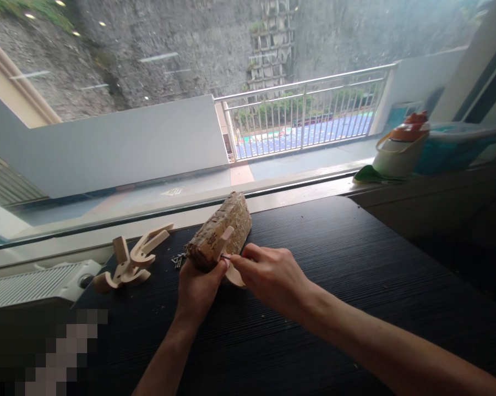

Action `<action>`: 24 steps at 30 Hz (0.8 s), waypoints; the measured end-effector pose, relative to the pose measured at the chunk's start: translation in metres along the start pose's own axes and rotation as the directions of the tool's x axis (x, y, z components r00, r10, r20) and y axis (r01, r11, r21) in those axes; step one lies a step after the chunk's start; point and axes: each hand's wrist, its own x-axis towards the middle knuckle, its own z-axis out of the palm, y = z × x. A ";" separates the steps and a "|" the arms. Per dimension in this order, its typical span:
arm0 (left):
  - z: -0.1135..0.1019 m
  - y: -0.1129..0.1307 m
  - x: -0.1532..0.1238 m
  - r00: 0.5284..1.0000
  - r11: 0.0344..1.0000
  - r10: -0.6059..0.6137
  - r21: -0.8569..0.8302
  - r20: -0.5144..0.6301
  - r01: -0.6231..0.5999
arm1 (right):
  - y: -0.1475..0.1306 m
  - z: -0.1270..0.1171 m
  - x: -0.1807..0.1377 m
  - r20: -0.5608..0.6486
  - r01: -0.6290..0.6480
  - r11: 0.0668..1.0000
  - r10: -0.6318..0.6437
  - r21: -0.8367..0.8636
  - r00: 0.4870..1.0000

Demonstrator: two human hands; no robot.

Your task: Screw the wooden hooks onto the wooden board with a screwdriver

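Note:
A long wooden block (224,228) with carved or printed marks lies tilted on the dark ribbed table (355,286). My left hand (198,289) grips its near end from below, fingers closed round it. A pale hook-shaped wooden piece (228,258) rests against the block's side. My right hand (272,275) pinches a small thin metal item, perhaps a screw, against that piece; I cannot make it out clearly. Small dark screws (177,259) lie beside the block.
Several pale wooden hook pieces (134,259) lie at the table's left end near a white radiator (37,283). A white and orange container (400,146) stands on the windowsill at right. The window shows a balcony railing (305,110).

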 end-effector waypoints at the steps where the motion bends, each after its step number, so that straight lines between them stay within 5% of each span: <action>1: 0.000 0.003 -0.001 1.000 1.000 0.005 0.029 -0.006 -0.005 | 0.002 0.002 0.001 0.015 -0.103 0.982 0.102 0.159 0.995; 4: 0.001 0.010 -0.003 0.999 0.996 0.035 0.081 -0.029 -0.032 | 0.012 0.007 0.006 0.297 -0.441 0.670 0.326 0.597 0.897; 6: 0.001 0.012 -0.004 0.998 0.995 0.057 0.082 -0.040 -0.053 | 0.018 0.007 0.008 0.459 -0.564 0.507 0.328 0.652 0.826; 7: 0.001 0.012 -0.004 0.997 0.995 0.061 0.076 -0.041 -0.058 | 0.020 0.006 0.009 0.472 -0.577 0.499 0.333 0.647 0.817; 14: -0.002 0.000 0.002 0.997 0.999 -0.024 -0.025 -0.067 0.022 | 0.009 -0.018 0.008 0.337 -0.415 0.629 0.247 0.657 0.909; 17: -0.004 -0.003 0.006 0.996 0.988 -0.065 -0.141 -0.055 0.057 | 0.007 -0.019 0.006 0.153 -0.230 0.755 0.172 0.614 0.973; 21: -0.005 -0.005 0.009 0.997 0.967 -0.068 -0.248 -0.026 0.060 | 0.010 -0.013 0.005 0.032 0.059 0.961 -0.070 0.269 0.997; 24: -0.005 -0.008 0.009 0.998 0.965 -0.062 -0.256 -0.017 0.056 | 0.012 -0.014 0.006 0.054 0.158 0.987 -0.156 -0.023 0.986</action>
